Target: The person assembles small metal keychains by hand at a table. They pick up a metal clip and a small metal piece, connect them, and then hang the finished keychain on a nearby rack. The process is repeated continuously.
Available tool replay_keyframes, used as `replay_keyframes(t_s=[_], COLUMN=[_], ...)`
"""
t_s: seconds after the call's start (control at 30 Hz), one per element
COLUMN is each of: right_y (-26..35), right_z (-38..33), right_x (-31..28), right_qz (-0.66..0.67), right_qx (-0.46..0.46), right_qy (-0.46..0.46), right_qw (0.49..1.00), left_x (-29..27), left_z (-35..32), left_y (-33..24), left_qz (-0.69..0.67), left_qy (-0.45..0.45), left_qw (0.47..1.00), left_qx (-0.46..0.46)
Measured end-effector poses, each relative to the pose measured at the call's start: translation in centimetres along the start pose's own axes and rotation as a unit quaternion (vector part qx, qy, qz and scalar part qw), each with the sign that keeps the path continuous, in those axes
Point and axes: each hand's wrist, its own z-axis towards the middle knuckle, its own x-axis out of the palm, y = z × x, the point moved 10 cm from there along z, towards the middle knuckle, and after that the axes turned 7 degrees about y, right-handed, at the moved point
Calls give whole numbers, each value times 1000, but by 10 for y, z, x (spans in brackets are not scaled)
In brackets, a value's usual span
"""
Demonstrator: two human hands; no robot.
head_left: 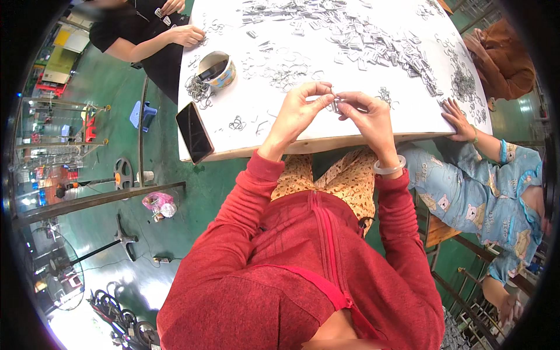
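Observation:
Close together above the table's near edge, my left hand (pixel 300 112) and my right hand (pixel 371 119) are both closed in a pinch. Between the fingertips is a small silvery metal piece (pixel 335 105), mostly covered by the fingers; its exact kind cannot be made out. A white bangle (pixel 389 165) circles my right wrist. Beyond my hands, thin bent wire pieces (pixel 286 74) lie scattered on the white table (pixel 262 125). Farther back spreads a big heap of flat silvery metal clips (pixel 373 41).
A black phone (pixel 195 133) lies at the table's left edge. Near it stand a patterned paper tub (pixel 217 70) and a pile of wire rings (pixel 199 90). A co-worker's hand (pixel 188 36) works at the far left; another person's hand (pixel 459 119) rests at the right edge.

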Motion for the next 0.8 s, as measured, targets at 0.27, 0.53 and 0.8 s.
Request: replay_keyframes(t_s=[0.27,0.53,0.8], right_y=[-33,-45,-73], right_z=[25,136,128], right_x=[-45,-6,-49], right_qz=[97,-493,-392], right_qx=[56,-221,-106], right_qy=[-20,82,62], right_qw=[994,837,912], left_x=[9,11,3], left_z=[-15,-25,-8], left_y=[-16,-4,-9], left_qz=[-84,-82,46], left_qy=[24,34,11], left_qw=[996,995,999], left_qx=[-24,-53,-22])
